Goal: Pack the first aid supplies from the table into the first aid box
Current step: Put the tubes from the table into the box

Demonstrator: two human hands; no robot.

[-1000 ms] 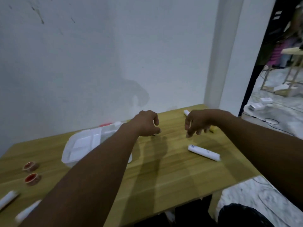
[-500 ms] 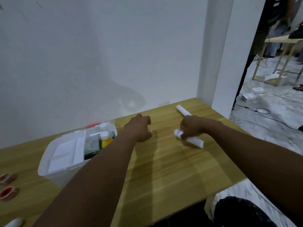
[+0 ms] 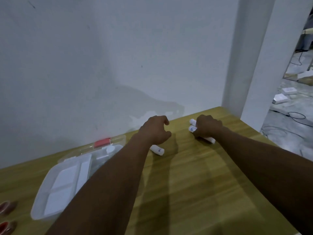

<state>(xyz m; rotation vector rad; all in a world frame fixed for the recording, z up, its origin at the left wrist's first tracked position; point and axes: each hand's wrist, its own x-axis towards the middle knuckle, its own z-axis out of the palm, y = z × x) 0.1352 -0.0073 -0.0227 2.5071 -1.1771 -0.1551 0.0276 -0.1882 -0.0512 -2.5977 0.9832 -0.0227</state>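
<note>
The right hand (image 3: 207,128) now reaches the far right corner of the bench (image 3: 194,180), fingers closed on a white bandage roll (image 3: 193,128) carried from mid-bench; a second roll (image 3: 192,121) lies touching it. The left hand (image 3: 156,131) hangs half-curled and empty above a third roll (image 3: 158,150). The first aid box (image 3: 42,206) stands open at the left. Judgement: two rolls are being gathered.
</note>
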